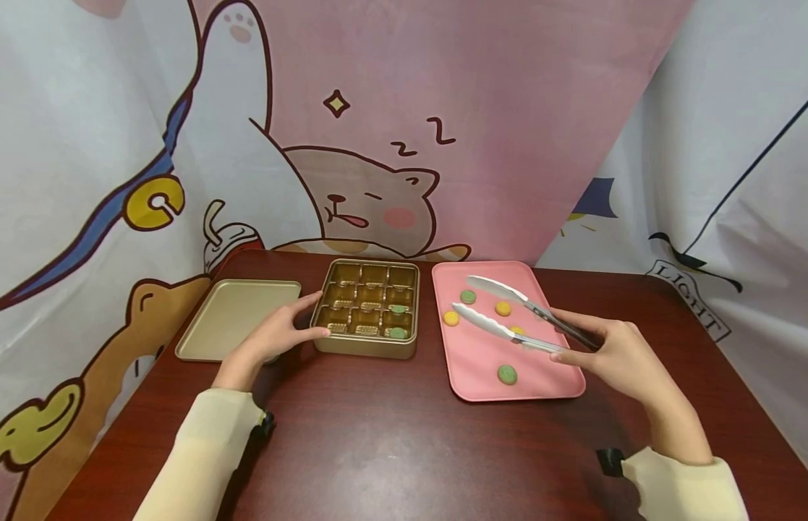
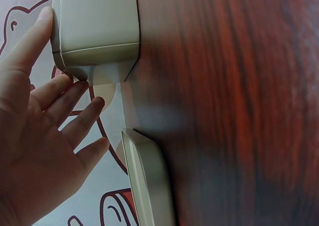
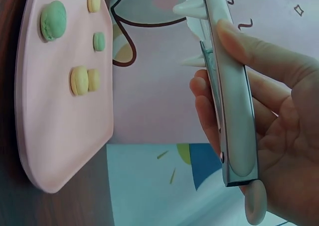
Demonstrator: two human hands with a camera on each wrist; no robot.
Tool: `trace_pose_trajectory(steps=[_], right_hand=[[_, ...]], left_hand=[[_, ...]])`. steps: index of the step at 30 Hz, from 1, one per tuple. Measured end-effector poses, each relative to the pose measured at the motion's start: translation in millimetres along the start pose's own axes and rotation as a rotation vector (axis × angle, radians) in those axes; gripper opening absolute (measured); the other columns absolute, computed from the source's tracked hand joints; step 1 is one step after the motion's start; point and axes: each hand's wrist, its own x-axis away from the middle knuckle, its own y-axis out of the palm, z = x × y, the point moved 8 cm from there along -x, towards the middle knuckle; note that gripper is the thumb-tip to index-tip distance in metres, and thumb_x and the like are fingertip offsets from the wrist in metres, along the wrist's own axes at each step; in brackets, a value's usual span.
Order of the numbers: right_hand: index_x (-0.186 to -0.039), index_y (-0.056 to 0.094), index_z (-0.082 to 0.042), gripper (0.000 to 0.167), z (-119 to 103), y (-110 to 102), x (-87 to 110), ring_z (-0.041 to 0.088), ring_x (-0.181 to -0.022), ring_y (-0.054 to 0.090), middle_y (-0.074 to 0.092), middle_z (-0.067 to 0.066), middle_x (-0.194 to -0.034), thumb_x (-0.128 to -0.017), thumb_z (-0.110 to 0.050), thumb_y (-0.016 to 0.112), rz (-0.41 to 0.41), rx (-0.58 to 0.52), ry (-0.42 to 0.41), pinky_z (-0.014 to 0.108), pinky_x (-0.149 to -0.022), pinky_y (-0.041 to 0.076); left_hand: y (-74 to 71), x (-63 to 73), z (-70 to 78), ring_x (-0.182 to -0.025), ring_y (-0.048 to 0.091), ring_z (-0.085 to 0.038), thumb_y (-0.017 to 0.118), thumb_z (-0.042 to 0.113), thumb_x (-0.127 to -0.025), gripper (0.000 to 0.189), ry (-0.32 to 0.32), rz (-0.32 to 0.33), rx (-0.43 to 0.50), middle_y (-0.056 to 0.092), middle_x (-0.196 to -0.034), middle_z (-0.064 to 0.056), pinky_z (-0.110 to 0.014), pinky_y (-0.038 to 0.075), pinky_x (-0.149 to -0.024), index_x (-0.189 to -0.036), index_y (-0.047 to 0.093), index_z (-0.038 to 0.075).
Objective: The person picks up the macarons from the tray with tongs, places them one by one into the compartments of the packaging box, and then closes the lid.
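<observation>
My left hand [image 1: 280, 334] touches the left front corner of a gold box [image 1: 364, 347], the thumb at its front and fingertips at its left side. The box has an insert of small compartments. Two green macarons [image 1: 398, 333] lie in its right column, in the front and middle compartments. In my right hand [image 1: 625, 362] I grip metal tongs [image 1: 488, 323], their arms spread with nothing between the tips. They hover over a pink tray [image 1: 475, 378] with two green macarons [image 1: 507, 374] and several yellow macarons [image 1: 451, 318]; the tongs partly hide one yellow macaron.
A flat gold lid [image 1: 237, 318] lies left of the box, close to my left hand. Everything stands on a dark red wooden table [image 1: 390, 441]. A printed cartoon curtain [image 1: 508, 130] hangs behind the table's back edge and along its sides.
</observation>
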Motion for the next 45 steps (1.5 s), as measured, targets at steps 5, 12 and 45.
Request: trace_pose_trajectory(steps=[5,12,45], right_hand=[[-0.136,0.065,-0.021,0.067,3,-3,7.8,-0.018,-0.095,0.051,0.071,0.017,-0.123,-0.075,-0.042,0.086,0.007,0.004,0.004,0.005,-0.074,0.042],[-0.135,0.065,-0.021,0.066,12,-4,14.7,-0.02,-0.095,0.047,0.07,0.018,-0.124,-0.075,-0.041,0.087,0.016,0.02,0.006,0.005,-0.073,0.04],[-0.129,0.069,-0.015,0.063,78,7,67.2,-0.003,-0.077,0.051,0.073,0.003,-0.095,-0.072,-0.037,0.088,-0.098,0.113,0.1,0.018,-0.064,0.039]], left_hand=[[0.1,0.3,-1.1,-0.146,0.034,-0.043,0.076,0.043,-0.087,0.086,0.006,-0.003,-0.001,0.037,-0.159,-0.018,-0.062,0.03,-0.116,-0.156,0.035,0.012],[-1.1,1.2,-0.1,-0.146,0.034,-0.042,0.076,0.042,-0.087,0.086,0.009,-0.001,0.008,0.037,-0.159,-0.017,-0.062,0.029,-0.116,-0.156,0.035,0.011],[2.0,2.4,0.2,-0.146,0.032,-0.045,0.074,0.042,-0.088,0.086,0.026,0.002,0.022,0.036,-0.159,-0.02,-0.065,0.028,-0.115,-0.156,0.034,0.009]])
